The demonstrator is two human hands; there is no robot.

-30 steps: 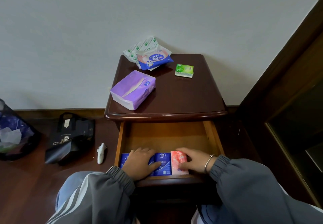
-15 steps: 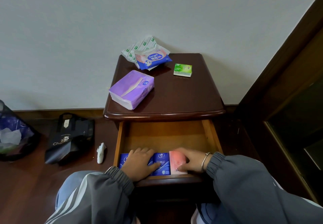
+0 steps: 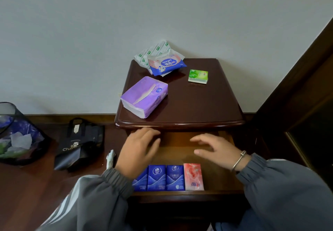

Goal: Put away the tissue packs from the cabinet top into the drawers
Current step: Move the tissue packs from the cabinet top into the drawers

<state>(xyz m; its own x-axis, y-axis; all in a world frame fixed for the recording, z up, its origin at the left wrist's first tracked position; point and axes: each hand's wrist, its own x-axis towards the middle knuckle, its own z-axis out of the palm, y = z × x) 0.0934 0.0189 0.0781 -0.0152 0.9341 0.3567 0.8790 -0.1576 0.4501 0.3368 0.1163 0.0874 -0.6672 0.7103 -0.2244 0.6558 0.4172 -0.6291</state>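
Open drawer [image 3: 180, 193] below the cabinet top [image 3: 198, 108], seen from above. The left hand [image 3: 139, 151], which half a second ago pressed on the row of small packs, is now lifted off and moved toward 12 o'clock. Its grip is slack, fingers spread, holding nothing.

The three blue packs [image 3: 156, 177] and the pink pack [image 3: 193, 176] have not shifted. They lie flat, side by side and touching, along the drawer's 6 o'clock edge, and the leftmost is partly hidden by the left sleeve.

The right hand [image 3: 216, 149] has likewise left the pink pack and hovers over the bare drawer floor, grip open and empty.

On the cabinet top nothing has moved. The purple pack [image 3: 144, 96] lies at 9 o'clock. The blue-and-pink pack [image 3: 166, 65] rests on the white green-printed pack [image 3: 153, 52] at 11 o'clock. The small green pack [image 3: 198, 76] lies at 1 o'clock.

Judgement: the row in the drawer appears settled and released, so that placement is finished. The packs above remain to be stowed, and both free hands seem headed for them.
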